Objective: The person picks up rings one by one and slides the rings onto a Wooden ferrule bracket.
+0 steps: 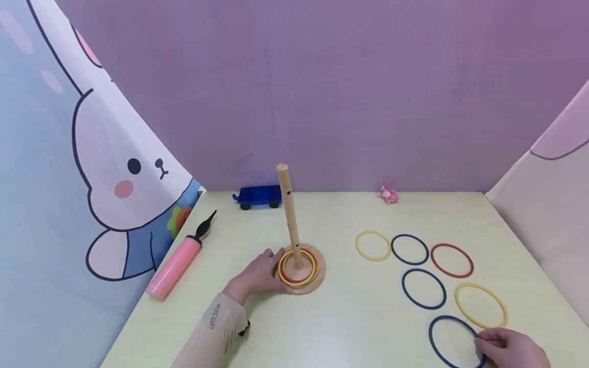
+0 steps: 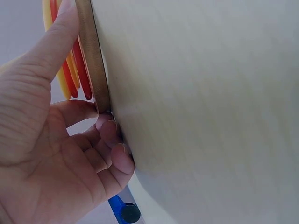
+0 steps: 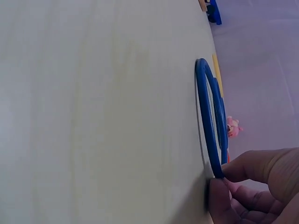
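My left hand (image 1: 257,273) grips the edge of the round wooden base (image 1: 321,268) of a ring toss stand, thumb at the near side. From the base rises a tall wooden post (image 1: 291,220), leaning slightly in the head view. Yellow and red rings lie stacked around its foot, a yellow ring (image 1: 298,284) on top. In the left wrist view, the fingers (image 2: 122,158) curl under the base's rim. At the near right, my right hand (image 1: 513,347) pinches a blue ring (image 1: 430,335) between thumb and finger; the right wrist view shows this ring (image 3: 209,116) slightly tilted.
Near the right hand lie a yellow ring (image 1: 505,309), another blue ring (image 1: 428,308), a red ring (image 1: 431,254) and others. A pink pump (image 1: 175,268) lies at the left. Along the back are a blue toy wagon (image 1: 259,195) and a small pink figure (image 1: 388,194).
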Action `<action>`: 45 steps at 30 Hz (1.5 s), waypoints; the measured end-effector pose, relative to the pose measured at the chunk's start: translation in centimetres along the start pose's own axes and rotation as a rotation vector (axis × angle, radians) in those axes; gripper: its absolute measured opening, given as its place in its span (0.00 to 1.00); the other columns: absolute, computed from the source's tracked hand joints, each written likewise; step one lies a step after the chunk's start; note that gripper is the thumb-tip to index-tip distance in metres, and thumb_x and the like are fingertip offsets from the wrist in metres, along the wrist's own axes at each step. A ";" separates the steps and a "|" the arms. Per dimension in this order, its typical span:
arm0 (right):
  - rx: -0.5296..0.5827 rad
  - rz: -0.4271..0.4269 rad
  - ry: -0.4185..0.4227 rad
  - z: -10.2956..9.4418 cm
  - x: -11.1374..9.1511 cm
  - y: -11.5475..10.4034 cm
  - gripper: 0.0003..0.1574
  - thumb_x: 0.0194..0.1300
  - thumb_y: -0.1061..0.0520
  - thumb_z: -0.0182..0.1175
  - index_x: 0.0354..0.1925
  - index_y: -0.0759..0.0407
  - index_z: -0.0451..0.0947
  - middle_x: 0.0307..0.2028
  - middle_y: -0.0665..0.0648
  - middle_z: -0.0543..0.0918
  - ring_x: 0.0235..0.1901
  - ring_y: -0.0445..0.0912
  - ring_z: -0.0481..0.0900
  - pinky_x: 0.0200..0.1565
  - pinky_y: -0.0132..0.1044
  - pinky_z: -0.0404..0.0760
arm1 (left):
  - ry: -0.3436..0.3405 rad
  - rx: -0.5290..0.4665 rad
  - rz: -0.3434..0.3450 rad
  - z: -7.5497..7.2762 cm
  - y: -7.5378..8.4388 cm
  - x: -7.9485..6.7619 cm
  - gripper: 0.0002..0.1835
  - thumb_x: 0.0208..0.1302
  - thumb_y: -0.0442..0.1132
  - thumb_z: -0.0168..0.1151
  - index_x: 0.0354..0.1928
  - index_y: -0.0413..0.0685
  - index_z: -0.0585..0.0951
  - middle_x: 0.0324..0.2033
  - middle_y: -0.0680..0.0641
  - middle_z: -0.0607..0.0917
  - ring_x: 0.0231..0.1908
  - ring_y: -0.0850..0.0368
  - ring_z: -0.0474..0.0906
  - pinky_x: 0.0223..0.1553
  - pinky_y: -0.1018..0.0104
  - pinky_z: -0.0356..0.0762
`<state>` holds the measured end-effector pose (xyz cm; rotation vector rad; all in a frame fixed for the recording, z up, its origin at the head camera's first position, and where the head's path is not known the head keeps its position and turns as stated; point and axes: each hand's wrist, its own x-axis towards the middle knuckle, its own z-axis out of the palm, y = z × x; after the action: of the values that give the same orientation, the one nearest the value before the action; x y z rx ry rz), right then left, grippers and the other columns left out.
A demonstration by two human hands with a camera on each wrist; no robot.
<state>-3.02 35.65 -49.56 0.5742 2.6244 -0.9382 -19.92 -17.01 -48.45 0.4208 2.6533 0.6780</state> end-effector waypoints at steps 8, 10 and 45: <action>0.124 -0.031 -0.011 -0.1 -0.5 -1.7 0.26 0.57 0.47 0.69 0.40 0.70 0.83 0.27 0.51 0.85 0.25 0.44 0.80 0.27 0.34 0.76 | 0.000 -0.005 0.002 0.0 -0.1 0.1 0.61 0.40 0.67 0.75 0.76 0.58 0.56 0.46 0.49 0.71 0.47 0.52 0.69 0.53 0.49 0.71; 0.126 -0.064 -0.015 -0.3 -0.6 -2.4 0.24 0.60 0.49 0.67 0.42 0.71 0.82 0.29 0.52 0.85 0.25 0.44 0.81 0.28 0.34 0.77 | 0.002 -0.003 0.000 0.0 -0.1 0.2 0.61 0.40 0.67 0.75 0.76 0.58 0.56 0.46 0.49 0.71 0.47 0.52 0.69 0.53 0.49 0.71; 0.532 -0.435 -0.165 2.0 -0.8 -16.7 0.19 0.63 0.63 0.64 0.46 0.79 0.76 0.33 0.62 0.84 0.27 0.46 0.82 0.33 0.39 0.83 | 0.005 0.028 0.010 -0.1 0.0 0.0 0.62 0.40 0.69 0.74 0.76 0.56 0.55 0.45 0.50 0.70 0.45 0.54 0.68 0.52 0.53 0.70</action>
<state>-9.76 22.35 -41.76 0.0153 2.3817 -1.7572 -19.98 -17.02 -48.32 0.4414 2.6701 0.6461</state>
